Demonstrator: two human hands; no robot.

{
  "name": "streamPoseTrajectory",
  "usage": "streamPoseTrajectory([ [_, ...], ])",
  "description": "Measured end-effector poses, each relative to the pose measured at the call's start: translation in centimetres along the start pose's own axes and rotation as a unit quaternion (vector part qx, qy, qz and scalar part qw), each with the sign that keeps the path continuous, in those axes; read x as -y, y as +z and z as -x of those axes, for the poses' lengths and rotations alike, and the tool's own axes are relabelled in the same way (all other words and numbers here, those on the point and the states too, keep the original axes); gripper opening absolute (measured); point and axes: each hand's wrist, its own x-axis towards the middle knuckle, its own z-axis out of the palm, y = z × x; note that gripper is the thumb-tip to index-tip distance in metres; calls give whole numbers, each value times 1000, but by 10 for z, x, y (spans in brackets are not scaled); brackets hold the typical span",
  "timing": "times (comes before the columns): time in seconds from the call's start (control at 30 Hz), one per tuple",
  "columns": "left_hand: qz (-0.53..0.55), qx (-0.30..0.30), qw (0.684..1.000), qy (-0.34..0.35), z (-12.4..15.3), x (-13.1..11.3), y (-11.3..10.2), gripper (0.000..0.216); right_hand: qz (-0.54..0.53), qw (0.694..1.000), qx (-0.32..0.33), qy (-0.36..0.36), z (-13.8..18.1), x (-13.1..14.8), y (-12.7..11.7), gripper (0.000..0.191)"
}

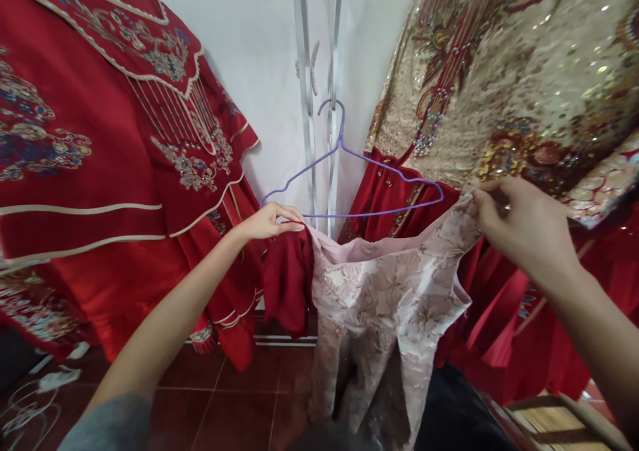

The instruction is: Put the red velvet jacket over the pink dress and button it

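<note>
A pale pink dress [384, 291] with raised floral texture hangs between my two hands, its neckline stretched wide. My left hand [273, 221] pinches the dress's left shoulder edge, close to the lower left corner of a purple wire hanger [372, 213]. My right hand [524, 225] grips the other shoulder strap between thumb and fingers, to the right of the hanger. The hanger hangs by its hook from a pale metal upright and sits just above and behind the neckline. Whether the dress touches the hanger at the left corner I cannot tell.
Red embroidered garments [124, 191] with beading hang at the left. A gold sequined garment [479, 85] with red skirts below hangs at the right. Metal uprights [305, 72] stand against the white wall. White cables [30, 404] lie on the tiled floor [239, 404]; a wooden frame [554, 418] is low right.
</note>
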Motion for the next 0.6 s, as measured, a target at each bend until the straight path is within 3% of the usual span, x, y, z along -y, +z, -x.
streamPoseTrajectory([
  [0.13,6,22,1000,-13,8,-3,-13,23,62,998,-6,20,-10,-13,9,24],
  [0.33,29,45,998,-12,12,-9,-17,19,132,990,30,49,-21,-12,18,28],
  [0.6,33,61,997,-19,14,-15,-21,22,101,995,12,21,-26,-15,25,24],
])
